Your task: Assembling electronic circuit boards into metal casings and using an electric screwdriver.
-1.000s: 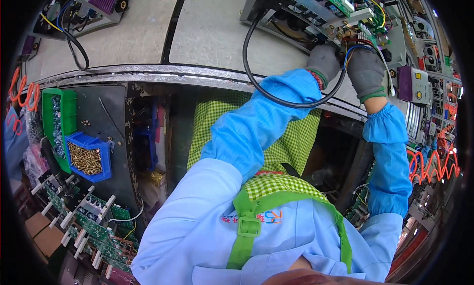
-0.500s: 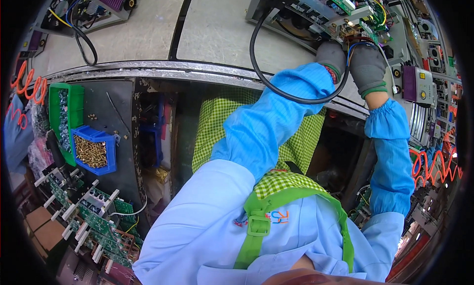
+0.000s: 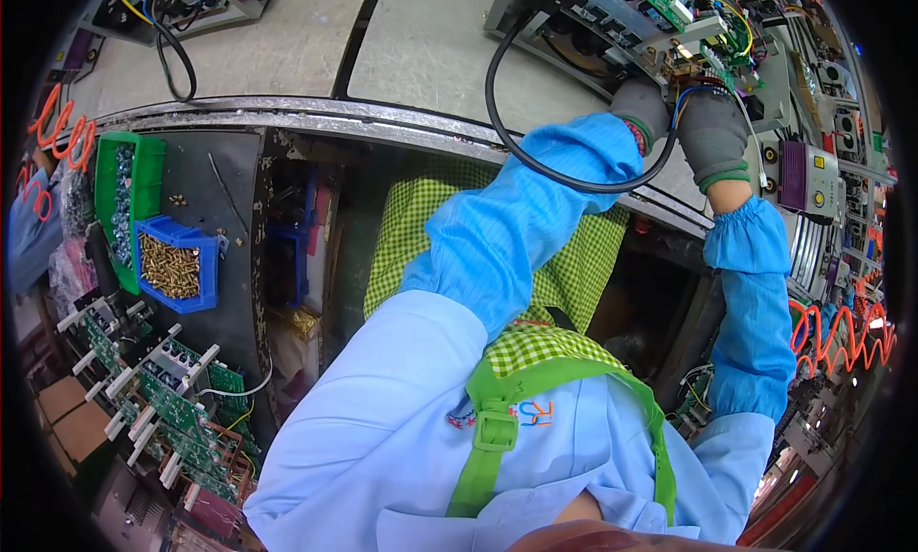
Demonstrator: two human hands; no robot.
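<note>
At the upper right stands an opened metal-framed machine (image 3: 612, 35) with green circuit boards and wiring. Both of my hands, in grey gloves, reach to its near end. My left hand (image 3: 641, 107) is against the lower frame, its fingers hidden by the machine. Close beside it on the right, my right hand (image 3: 714, 131) is at the blue and coloured wires (image 3: 685, 95), and its fingertips are hidden among the parts. A thick black cable (image 3: 564, 181) loops from the machine over my left sleeve and up between my hands.
On the left, a green bin (image 3: 143, 174) of small screws stands beside a blue bin (image 3: 179, 265) of brass-coloured fasteners. Several circuit boards (image 3: 172, 399) are racked at lower left. Another opened unit (image 3: 182, 11) sits at upper left, a purple-sided box (image 3: 805, 177) at right.
My hands stay at the same place on the machine, with only slight movement. The whole view has shifted a little; the bins at left appear slightly higher.
</note>
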